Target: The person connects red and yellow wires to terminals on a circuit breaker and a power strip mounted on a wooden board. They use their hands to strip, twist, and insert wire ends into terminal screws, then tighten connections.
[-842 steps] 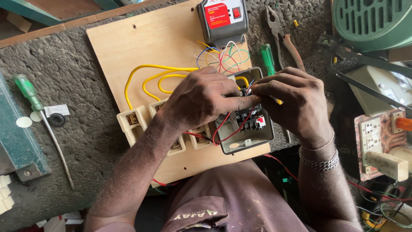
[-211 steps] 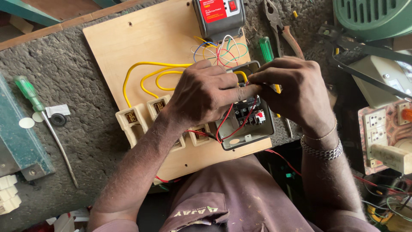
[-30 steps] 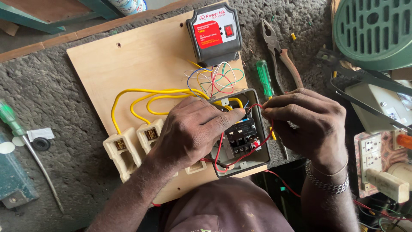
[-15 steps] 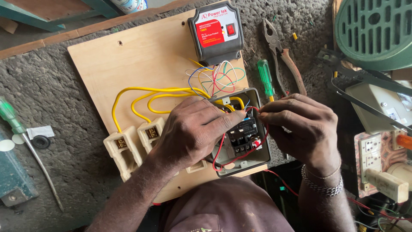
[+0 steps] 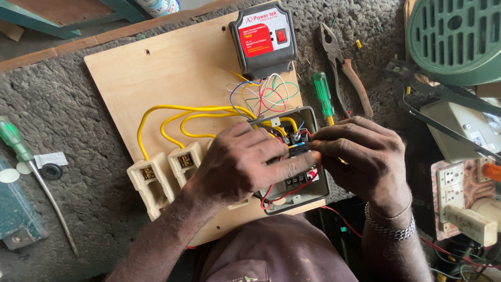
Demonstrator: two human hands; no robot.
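A plywood board lies flat so its parts stay put. At its lower right edge, the left hand presses down the grey switch box, steadying it, while the right hand pinches a small blue-tipped piece above the box's terminals.

— What do we see carrying it all?
— A rough grey worktop, with a plywood board lying at its centre.
— And around our board?
— At nine o'clock a green-handled screwdriver beside a black washer; at two o'clock pliers and a second green screwdriver.
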